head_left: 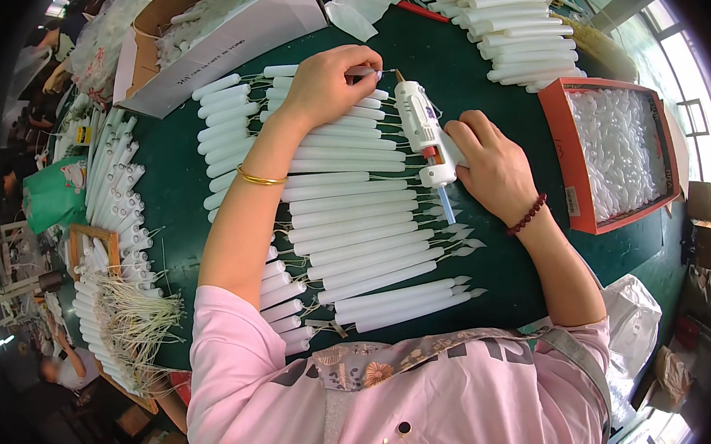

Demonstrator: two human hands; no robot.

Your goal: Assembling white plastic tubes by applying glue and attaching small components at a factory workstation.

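Observation:
My right hand (490, 162) is wrapped round the handle of a white hot glue gun (418, 114), with a pale blue glue stick (446, 206) poking from its back end. My left hand (333, 82) pinches the end of a white candle-shaped tube (362, 71), and the gun's nozzle is close beside that end. Below both hands, white taper-candle tubes (357, 205) lie side by side in rows, thin wires coming from their ends. Several of the near ones carry white flame-shaped tips (469, 246).
An orange box (576, 198) of small white flame-shaped tips stands at right. A white carton (217, 69) with plastic pieces is at far left. More white tubes are stacked at the back (520, 35). Wired tubes (126, 321) lie at left by a wooden frame (112, 240). The table (525, 294) is dark green.

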